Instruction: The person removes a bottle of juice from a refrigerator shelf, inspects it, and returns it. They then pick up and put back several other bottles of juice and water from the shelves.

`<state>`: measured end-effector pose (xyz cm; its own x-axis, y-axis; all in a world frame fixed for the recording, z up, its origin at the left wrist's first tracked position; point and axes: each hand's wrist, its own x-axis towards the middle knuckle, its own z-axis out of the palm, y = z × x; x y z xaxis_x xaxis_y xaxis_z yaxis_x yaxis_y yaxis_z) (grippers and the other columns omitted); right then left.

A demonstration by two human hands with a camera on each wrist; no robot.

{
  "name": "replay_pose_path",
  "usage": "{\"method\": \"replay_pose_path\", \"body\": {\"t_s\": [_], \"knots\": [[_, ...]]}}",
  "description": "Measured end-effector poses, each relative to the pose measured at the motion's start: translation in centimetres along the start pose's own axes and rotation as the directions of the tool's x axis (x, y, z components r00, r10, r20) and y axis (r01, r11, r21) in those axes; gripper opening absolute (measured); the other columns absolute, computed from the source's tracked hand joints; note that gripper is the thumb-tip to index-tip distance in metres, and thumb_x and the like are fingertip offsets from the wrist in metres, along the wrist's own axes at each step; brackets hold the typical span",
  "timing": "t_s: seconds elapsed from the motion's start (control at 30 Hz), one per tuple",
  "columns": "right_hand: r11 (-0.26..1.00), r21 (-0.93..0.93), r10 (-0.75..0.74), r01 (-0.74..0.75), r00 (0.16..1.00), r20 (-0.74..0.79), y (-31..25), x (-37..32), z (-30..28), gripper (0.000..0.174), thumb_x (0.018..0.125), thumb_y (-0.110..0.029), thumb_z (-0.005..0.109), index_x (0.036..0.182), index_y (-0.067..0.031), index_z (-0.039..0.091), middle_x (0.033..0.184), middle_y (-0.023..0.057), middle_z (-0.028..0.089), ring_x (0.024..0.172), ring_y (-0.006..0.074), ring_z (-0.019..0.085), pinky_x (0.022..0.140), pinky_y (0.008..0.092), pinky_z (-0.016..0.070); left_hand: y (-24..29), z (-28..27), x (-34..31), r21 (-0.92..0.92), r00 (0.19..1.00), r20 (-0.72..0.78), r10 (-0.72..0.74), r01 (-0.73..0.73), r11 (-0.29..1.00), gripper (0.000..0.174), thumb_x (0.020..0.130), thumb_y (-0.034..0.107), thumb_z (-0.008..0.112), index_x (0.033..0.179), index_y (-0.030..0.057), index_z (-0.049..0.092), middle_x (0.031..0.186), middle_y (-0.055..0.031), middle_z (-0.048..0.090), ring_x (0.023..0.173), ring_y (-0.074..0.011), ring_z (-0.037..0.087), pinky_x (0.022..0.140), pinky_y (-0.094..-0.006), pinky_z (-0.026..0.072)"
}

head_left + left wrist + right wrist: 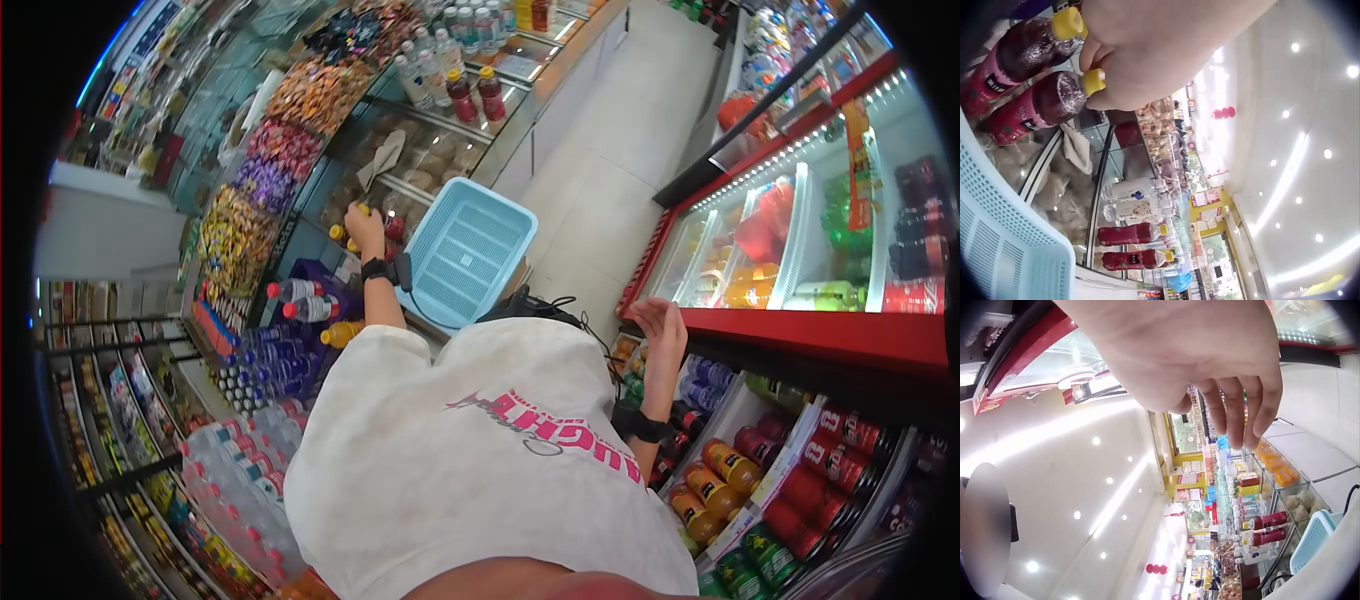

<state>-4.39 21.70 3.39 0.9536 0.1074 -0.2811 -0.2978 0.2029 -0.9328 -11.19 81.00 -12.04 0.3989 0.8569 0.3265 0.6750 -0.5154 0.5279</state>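
In the head view my left hand [367,234] is over the glass counter, just left of a light blue basket [468,250]. The left wrist view shows that hand [1147,50] with its thumb and fingers at the yellow cap of a dark red bottle [1057,97], pinching it. Another dark red bottle [1022,50] stands right beside that one. The blue basket [1022,244] has nothing visible inside. My right hand [660,345] is held away from the counter near the red-framed cooler, its fingers loosely extended and holding nothing; the right wrist view shows its palm [1191,356].
Two more red bottles [475,97] and clear bottles [425,70] stand farther along the counter. Wrapped candies [262,180] line its left side. The lit cooler [780,250] is at the right, above shelved drinks [720,480]. Packed water bottles [240,485] are at lower left.
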Motion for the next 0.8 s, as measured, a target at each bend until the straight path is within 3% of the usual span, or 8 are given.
{"method": "replay_pose_path", "body": {"t_s": [0.1, 0.23, 0.43, 0.5, 0.53, 0.6, 0.67, 0.8], "knots": [[0.999, 0.031, -0.01, 0.011, 0.999, -0.03, 0.7, -0.4, -0.1, 0.045, 0.112, -0.037, 0.043, 0.112, 0.0027, 0.064, 0.101, 0.0128, 0.073, 0.099, 0.022, 0.072, 0.093, 0.0334, 0.0543, 1.3, -0.4, -0.7, -0.03, 0.998, -0.055, -0.041, 0.04, 0.999, 0.038, 0.087, 0.017, 0.074, 0.119, -0.0023, 0.066, 0.109, -0.0243, 0.069, 0.104, -0.0439, 0.064, 0.091, -0.0496, 0.0499], [1.0, 0.017, -0.002, 0.004, 0.995, -0.1, 0.8, -1.7, -0.1, 0.045, 0.112, -0.037, 0.042, 0.111, 0.0013, 0.065, 0.102, 0.013, 0.073, 0.098, 0.0214, 0.072, 0.092, 0.0325, 0.0547, 5.0, -2.0, -0.8, -0.027, 0.987, -0.137, 0.088, -0.093, 0.995, 0.034, 0.09, 0.019, 0.073, 0.118, 0.0001, 0.068, 0.111, -0.0205, 0.069, 0.104, -0.0411, 0.065, 0.09, -0.0475, 0.0501], [1.0, -0.006, 0.004, -0.005, 0.985, -0.171, 0.7, -2.9, 0.0, 0.044, 0.112, -0.037, 0.044, 0.111, 0.0012, 0.066, 0.102, 0.0116, 0.073, 0.099, 0.0206, 0.071, 0.092, 0.0322, 0.0545, 18.4, -7.6, 0.6, -0.268, 0.908, -0.263, 0.325, -0.393, 0.88, 0.042, 0.1, 0.016, 0.066, 0.135, -0.0049, 0.059, 0.126, -0.0247, 0.064, 0.112, -0.0382, 0.064, 0.097, -0.0438, 0.0503], [1.0, -0.024, -0.015, 0.011, 0.986, -0.166, 0.7, -2.9, 0.3, 0.044, 0.112, -0.037, 0.044, 0.111, 0.0017, 0.066, 0.101, 0.0114, 0.073, 0.099, 0.0208, 0.071, 0.092, 0.0325, 0.0545, 23.6, -9.0, 0.0, -0.54, 0.928, -0.235, 0.287, -0.371, 0.756, 0.045, 0.101, 0.015, 0.066, 0.14, -0.0061, 0.055, 0.132, -0.0227, 0.063, 0.115, -0.0284, 0.065, 0.098, -0.0387, 0.0522], [0.998, -0.063, -0.031, 0.021, 0.986, -0.161, 0.5, -2.9, 0.5, 0.042, 0.112, -0.035, 0.044, 0.113, 0.0016, 0.065, 0.102, 0.0115, 0.072, 0.1, 0.0205, 0.071, 0.093, 0.0322, 0.0543, 26.8, -10.6, -1.3, -0.656, 0.968, -0.097, 0.231, -0.236, 0.717, 0.05, 0.102, 0.01, 0.065, 0.146, -0.0064, 0.047, 0.131, -0.0201, 0.064, 0.116, -0.0209, 0.064, 0.1, -0.0335, 0.052], [0.99, -0.11, -0.104, 0.087, 0.982, -0.157, -0.5, -2.7, 1.2, 0.035, 0.111, -0.028, 0.048, 0.112, 0.0025, 0.065, 0.101, 0.0125, 0.073, 0.099, 0.0209, 0.072, 0.093, 0.0326, 0.0553, 29.4, -10.4, -2.3, -0.804, 0.939, -0.003, 0.344, -0.207, 0.557, 0.054, 0.102, 0.009, 0.065, 0.149, -0.0061, 0.044, 0.131, -0.0203, 0.065, 0.116, -0.0212, 0.064, 0.1, -0.0324, 0.051], [0.987, -0.087, -0.148, 0.134, 0.973, -0.178, -0.7, -2.5, 1.7, 0.026, 0.105, -0.019, 0.06, 0.119, 0.0021, 0.062, 0.106, 0.0119, 0.073, 0.102, 0.0207, 0.071, 0.096, 0.0333, 0.0546, 32.7, -10.4, -4.2, -0.892, 0.868, 0.116, 0.483, -0.123, 0.435, 0.059, 0.102, 0.004, 0.062, 0.155, -0.0032, 0.037, 0.128, -0.0181, 0.066, 0.116, -0.0188, 0.063, 0.101, -0.0298, 0.0494], [0.754, -0.568, -0.476, 0.329, 0.87, -0.128, -2.5, -3.8, 2.0, 0.084, 0.086, -0.028, 0.083, 0.15, 0.0032, 0.039, 0.149, 0.0221, 0.05, 0.14, 0.0302, 0.047, 0.117, 0.0405, 0.0375, 39.2, -11.7, -12.7, -0.958, 0.512, 0.275, 0.814, 0.075, 0.277, 0.058, 0.102, -0.002, 0.058, 0.156, -0.002, 0.035, 0.128, -0.0182, 0.066, 0.119, -0.0201, 0.063, 0.099, -0.0295, 0.0505]]}}
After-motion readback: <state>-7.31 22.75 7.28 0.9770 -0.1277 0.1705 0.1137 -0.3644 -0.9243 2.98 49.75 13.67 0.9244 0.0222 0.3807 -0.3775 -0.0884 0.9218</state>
